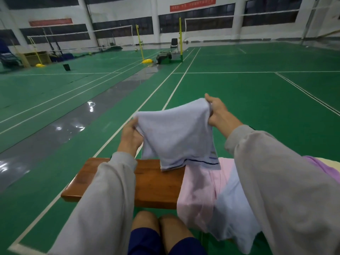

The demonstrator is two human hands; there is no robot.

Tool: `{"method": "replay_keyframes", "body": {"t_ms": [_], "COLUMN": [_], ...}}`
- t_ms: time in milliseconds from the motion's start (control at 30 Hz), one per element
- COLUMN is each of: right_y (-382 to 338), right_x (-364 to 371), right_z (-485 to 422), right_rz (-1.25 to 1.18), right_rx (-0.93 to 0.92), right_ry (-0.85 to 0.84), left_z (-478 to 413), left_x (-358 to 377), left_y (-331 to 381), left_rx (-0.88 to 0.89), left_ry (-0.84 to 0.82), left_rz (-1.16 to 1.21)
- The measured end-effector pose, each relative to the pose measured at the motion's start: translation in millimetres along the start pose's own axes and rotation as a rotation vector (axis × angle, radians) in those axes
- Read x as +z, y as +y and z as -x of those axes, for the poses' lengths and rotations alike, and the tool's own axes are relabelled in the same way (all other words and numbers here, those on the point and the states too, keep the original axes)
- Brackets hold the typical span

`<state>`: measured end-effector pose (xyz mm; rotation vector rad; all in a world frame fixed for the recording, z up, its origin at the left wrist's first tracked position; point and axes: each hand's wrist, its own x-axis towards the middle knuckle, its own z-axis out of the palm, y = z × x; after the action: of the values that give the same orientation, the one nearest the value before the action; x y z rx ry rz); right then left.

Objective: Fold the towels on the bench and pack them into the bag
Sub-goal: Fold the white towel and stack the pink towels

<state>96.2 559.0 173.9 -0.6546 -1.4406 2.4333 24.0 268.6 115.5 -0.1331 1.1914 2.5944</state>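
Note:
I hold a pale lavender towel (176,137) up over the wooden bench (154,183). My left hand (129,137) pinches its left top corner and my right hand (219,113) pinches its right top corner. The towel's lower edge, with a dark stripe, touches the bench and a pink towel (198,192). The pink towel lies spread on the bench and hangs over the near edge. A light blue towel (233,205) lies partly over it, under my right sleeve. A purple towel (327,168) shows at the far right. No bag is near the bench.
The bench stands on a green court floor with white lines (176,85). My knees (160,229) are just in front of the bench. Far off stand yellow net posts (181,39), a dark green bag-like object (163,57) and a chair (174,45).

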Motion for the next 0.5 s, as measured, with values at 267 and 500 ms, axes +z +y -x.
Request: {"method": "replay_keyframes", "body": {"t_ms": [267, 500], "right_y": [-4.3, -10.7], "right_x": [13.4, 15.5], "right_z": [-4.6, -6.5], "right_rz": [0.147, 0.077], "right_rx": [-0.028, -0.033], "right_ry": [0.032, -0.023], "left_z": [-3.8, -26.1], "left_x": [2.0, -23.1], "left_y": [-6.9, 4.0], "left_rx": [-0.124, -0.322], "left_ry": [0.047, 0.197], "left_rz": [-0.035, -0.268]}}
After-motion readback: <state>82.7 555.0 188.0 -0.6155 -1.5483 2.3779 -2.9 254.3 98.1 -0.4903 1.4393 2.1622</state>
